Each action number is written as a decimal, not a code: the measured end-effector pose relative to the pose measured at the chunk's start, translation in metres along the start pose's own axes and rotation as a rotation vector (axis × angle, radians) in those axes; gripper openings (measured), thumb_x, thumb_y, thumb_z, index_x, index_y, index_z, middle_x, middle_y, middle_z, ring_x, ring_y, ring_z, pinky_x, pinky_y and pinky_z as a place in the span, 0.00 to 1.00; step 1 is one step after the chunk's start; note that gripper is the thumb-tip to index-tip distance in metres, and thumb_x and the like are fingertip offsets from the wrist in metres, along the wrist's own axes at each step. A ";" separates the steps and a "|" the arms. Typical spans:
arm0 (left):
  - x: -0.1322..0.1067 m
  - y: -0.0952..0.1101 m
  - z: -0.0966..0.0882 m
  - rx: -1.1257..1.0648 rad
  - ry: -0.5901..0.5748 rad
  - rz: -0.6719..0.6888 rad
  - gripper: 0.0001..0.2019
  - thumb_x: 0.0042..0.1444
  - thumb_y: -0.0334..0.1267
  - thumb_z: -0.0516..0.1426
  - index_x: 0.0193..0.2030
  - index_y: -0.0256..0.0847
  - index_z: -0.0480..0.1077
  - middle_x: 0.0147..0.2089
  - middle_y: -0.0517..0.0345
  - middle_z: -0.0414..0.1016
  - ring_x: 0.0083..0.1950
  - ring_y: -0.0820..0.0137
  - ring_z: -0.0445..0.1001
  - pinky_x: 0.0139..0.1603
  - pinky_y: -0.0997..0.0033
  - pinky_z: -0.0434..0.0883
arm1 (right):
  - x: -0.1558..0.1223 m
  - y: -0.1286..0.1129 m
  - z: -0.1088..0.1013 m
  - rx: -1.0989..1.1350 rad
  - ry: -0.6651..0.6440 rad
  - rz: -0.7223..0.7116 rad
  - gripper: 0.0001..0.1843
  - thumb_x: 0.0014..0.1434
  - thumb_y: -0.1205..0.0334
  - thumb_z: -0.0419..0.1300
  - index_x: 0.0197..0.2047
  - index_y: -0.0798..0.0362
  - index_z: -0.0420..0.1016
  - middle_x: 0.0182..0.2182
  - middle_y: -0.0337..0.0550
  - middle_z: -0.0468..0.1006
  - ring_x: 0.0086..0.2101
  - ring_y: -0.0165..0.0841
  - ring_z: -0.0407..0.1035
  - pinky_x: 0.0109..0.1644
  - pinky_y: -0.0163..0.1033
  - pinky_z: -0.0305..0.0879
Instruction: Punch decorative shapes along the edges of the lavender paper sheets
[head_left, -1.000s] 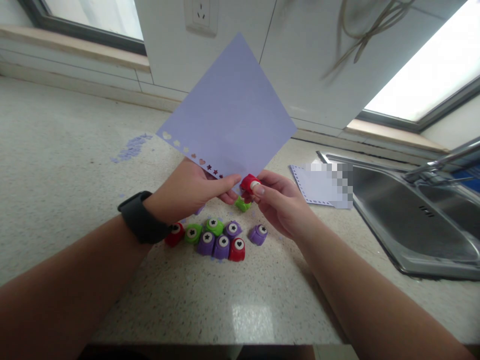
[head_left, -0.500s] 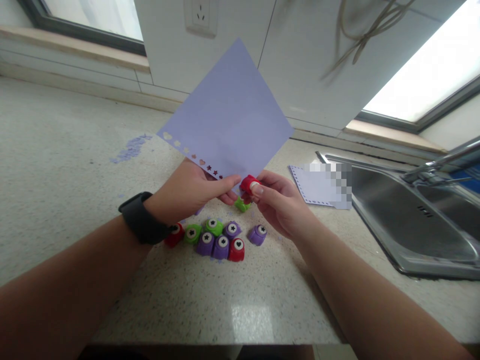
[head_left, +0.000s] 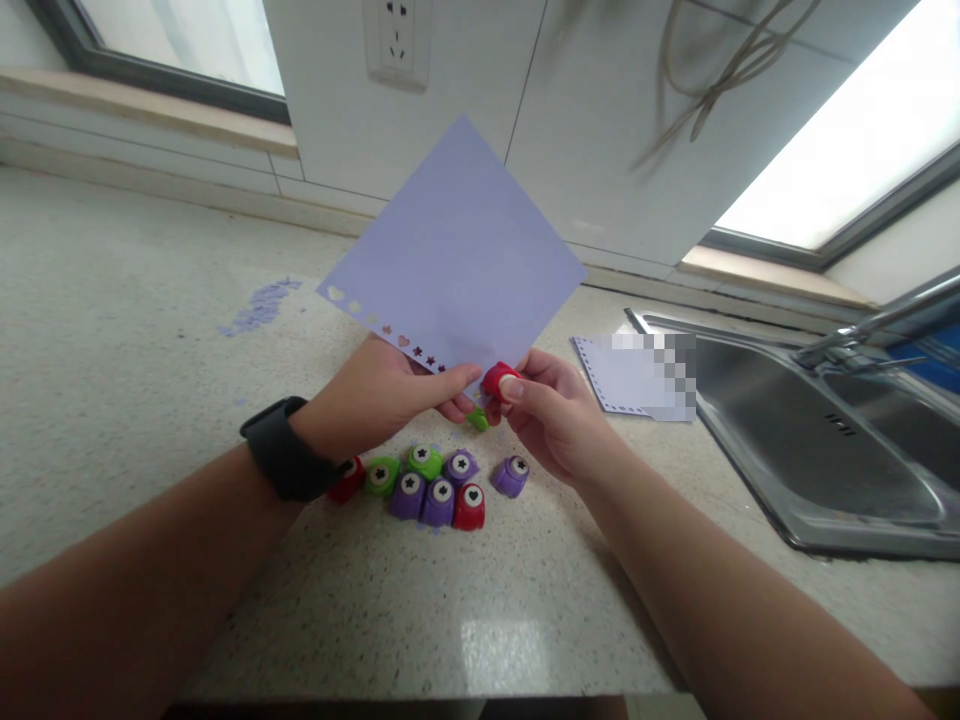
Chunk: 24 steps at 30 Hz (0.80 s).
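A lavender sheet of paper (head_left: 457,240) is held up at a tilt, one corner toward me, with shaped holes along its lower left edge. My left hand (head_left: 409,385) pinches that edge, thumb on top and fingers underneath. In my right hand (head_left: 555,410) is a red craft punch (head_left: 499,381), the thumb on its white button, at the sheet's near corner. Whether the paper sits in its slot cannot be made out. Below the hands stand several punches: purple (head_left: 408,497), green (head_left: 425,461) and red (head_left: 470,507). Another purple punch (head_left: 511,477) stands apart to their right.
A stack of punched lavender paper (head_left: 626,380), partly pixelated, lies by the steel sink (head_left: 795,440) at right. Small paper cut-outs (head_left: 262,306) are piled on the speckled counter (head_left: 120,400) at left. A coiled cable (head_left: 731,70) hangs on the wall above.
The view has shifted slightly, so the sheet and hands appear a little lower. Both hands keep the same hold on paper and punch.
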<state>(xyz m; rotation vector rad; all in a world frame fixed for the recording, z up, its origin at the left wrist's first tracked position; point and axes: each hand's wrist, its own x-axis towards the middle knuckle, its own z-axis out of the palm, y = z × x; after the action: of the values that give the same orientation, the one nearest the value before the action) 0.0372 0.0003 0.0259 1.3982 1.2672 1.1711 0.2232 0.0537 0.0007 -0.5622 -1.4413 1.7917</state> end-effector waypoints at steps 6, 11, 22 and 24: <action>0.001 0.000 0.001 -0.011 -0.030 -0.022 0.04 0.54 0.36 0.67 0.36 0.42 0.78 0.27 0.65 0.83 0.28 0.72 0.81 0.34 0.76 0.78 | 0.000 -0.001 0.003 0.061 0.010 0.014 0.08 0.52 0.63 0.70 0.30 0.55 0.75 0.27 0.40 0.76 0.27 0.29 0.67 0.31 0.37 0.60; 0.000 0.003 0.002 0.008 -0.022 -0.021 0.06 0.55 0.39 0.67 0.29 0.42 0.77 0.25 0.63 0.82 0.29 0.70 0.82 0.34 0.75 0.79 | 0.000 -0.001 0.004 0.049 0.037 0.033 0.09 0.50 0.62 0.69 0.30 0.55 0.74 0.26 0.39 0.75 0.25 0.27 0.65 0.29 0.37 0.59; 0.000 0.002 0.002 0.003 -0.007 -0.020 0.07 0.55 0.41 0.67 0.33 0.42 0.78 0.25 0.64 0.82 0.28 0.70 0.82 0.32 0.76 0.79 | 0.002 0.000 0.005 -0.011 0.051 0.048 0.11 0.50 0.60 0.68 0.30 0.53 0.70 0.27 0.39 0.74 0.26 0.29 0.65 0.30 0.37 0.60; 0.000 0.002 0.002 0.004 -0.005 -0.013 0.07 0.55 0.42 0.67 0.32 0.42 0.78 0.25 0.64 0.82 0.28 0.70 0.82 0.32 0.75 0.79 | 0.002 0.000 0.006 -0.024 0.052 0.047 0.11 0.50 0.59 0.68 0.31 0.53 0.70 0.27 0.39 0.73 0.26 0.29 0.64 0.30 0.38 0.60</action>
<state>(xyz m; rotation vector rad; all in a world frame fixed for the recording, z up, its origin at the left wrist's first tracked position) 0.0390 0.0001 0.0274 1.3933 1.2742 1.1563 0.2178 0.0518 0.0021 -0.6550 -1.4269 1.7855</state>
